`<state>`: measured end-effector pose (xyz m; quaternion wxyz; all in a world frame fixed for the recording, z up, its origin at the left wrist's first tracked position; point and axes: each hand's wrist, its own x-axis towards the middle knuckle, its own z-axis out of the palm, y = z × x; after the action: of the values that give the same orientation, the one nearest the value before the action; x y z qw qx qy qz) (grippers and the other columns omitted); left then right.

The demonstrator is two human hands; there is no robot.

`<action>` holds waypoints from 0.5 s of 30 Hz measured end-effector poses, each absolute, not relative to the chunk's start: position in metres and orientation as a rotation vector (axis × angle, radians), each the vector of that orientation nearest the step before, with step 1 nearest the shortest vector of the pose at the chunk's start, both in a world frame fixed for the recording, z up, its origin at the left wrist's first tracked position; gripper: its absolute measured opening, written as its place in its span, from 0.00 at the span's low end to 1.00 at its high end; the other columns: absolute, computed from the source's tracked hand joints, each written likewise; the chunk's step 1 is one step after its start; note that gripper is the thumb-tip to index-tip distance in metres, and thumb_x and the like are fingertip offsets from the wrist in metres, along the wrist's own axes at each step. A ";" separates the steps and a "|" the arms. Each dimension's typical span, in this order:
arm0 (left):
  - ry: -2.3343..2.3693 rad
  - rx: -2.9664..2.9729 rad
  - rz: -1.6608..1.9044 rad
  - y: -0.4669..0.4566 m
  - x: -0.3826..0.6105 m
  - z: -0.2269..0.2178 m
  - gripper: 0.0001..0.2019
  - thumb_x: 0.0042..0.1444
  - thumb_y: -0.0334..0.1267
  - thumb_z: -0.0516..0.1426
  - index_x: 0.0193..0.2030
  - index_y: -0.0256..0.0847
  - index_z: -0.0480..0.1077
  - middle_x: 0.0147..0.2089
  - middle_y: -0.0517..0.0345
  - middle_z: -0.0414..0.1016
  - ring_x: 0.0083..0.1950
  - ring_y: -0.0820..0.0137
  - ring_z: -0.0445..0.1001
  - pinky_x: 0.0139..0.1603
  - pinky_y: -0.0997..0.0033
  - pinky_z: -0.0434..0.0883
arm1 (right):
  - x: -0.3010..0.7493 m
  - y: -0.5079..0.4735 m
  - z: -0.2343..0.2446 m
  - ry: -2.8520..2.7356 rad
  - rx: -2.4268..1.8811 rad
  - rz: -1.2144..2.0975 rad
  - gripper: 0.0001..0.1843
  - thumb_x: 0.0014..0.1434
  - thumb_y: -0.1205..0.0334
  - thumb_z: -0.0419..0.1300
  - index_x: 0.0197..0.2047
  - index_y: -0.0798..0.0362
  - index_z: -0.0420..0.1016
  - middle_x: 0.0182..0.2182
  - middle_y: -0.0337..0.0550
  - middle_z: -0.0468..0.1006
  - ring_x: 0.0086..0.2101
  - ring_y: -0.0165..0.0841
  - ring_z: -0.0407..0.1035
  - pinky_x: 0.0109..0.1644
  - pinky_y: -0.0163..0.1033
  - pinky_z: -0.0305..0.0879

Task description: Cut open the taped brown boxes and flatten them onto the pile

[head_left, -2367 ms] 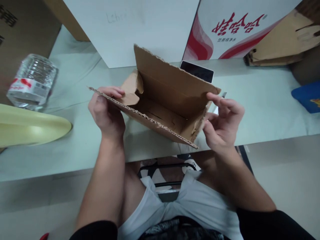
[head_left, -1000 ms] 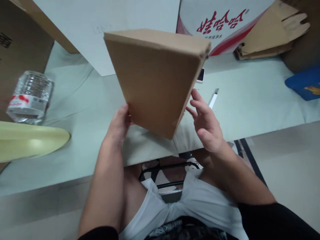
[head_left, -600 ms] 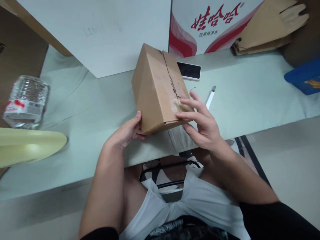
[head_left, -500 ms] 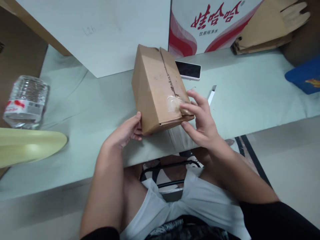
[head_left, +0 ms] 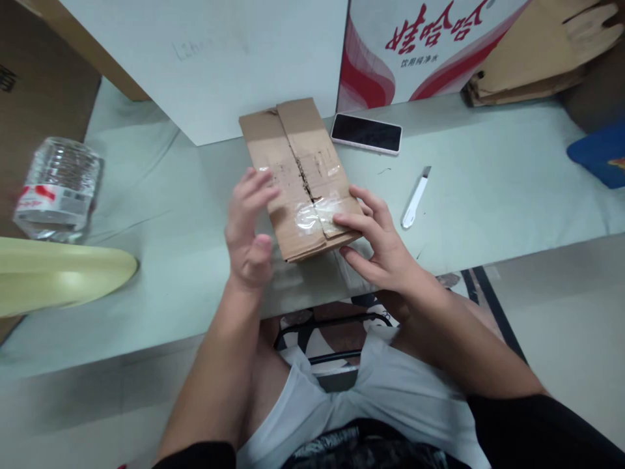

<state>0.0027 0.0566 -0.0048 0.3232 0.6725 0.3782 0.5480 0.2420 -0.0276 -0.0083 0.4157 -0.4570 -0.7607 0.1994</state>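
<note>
A small brown cardboard box [head_left: 293, 163] rests on the pale table [head_left: 488, 208], its taped seam facing up, with clear tape across the near end. My left hand [head_left: 249, 228] is open at the box's left side, fingers spread and fingertips at its top edge. My right hand [head_left: 375, 238] is open too, fingers laid flat on the near right corner over the tape.
A white utility knife [head_left: 415, 197] lies right of the box and a phone [head_left: 366, 133] behind it. A water bottle [head_left: 58, 185] and a yellow curved object [head_left: 58, 273] sit at left. A red-and-white carton [head_left: 430, 45], cardboard sheets [head_left: 537, 58] and a blue item [head_left: 598, 156] stand at back and right.
The open box was closed, turned over and set down on the table seam up. My left hand came from its near edge up to its left side; my right hand stays on the taped corner.
</note>
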 end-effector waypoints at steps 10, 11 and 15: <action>0.984 1.909 1.451 0.059 0.007 -0.018 0.33 0.57 0.77 0.52 0.46 0.52 0.80 0.61 0.51 0.77 0.73 0.48 0.68 0.84 0.42 0.49 | 0.260 -0.024 0.002 -1.691 -1.270 0.194 0.13 0.65 0.55 0.59 0.52 0.43 0.76 0.56 0.48 0.77 0.55 0.45 0.75 0.57 0.56 0.78; 0.965 1.923 1.468 0.058 0.008 -0.018 0.33 0.58 0.76 0.51 0.47 0.52 0.80 0.61 0.52 0.76 0.73 0.49 0.68 0.84 0.42 0.49 | 0.268 -0.022 0.001 -1.617 -1.406 0.166 0.12 0.65 0.54 0.59 0.50 0.44 0.75 0.49 0.47 0.79 0.49 0.44 0.76 0.53 0.55 0.78; 0.957 1.923 1.487 0.056 0.011 -0.018 0.32 0.59 0.75 0.51 0.48 0.52 0.79 0.60 0.51 0.76 0.73 0.49 0.68 0.84 0.42 0.50 | 0.303 -0.011 -0.008 -1.337 -2.166 0.215 0.15 0.60 0.52 0.61 0.49 0.47 0.75 0.36 0.45 0.77 0.35 0.42 0.73 0.47 0.57 0.75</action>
<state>0.0105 0.0557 -0.0184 0.2614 0.7105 0.3535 0.5495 0.3028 -0.0109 -0.0084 0.2894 -0.8117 -0.5009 0.0807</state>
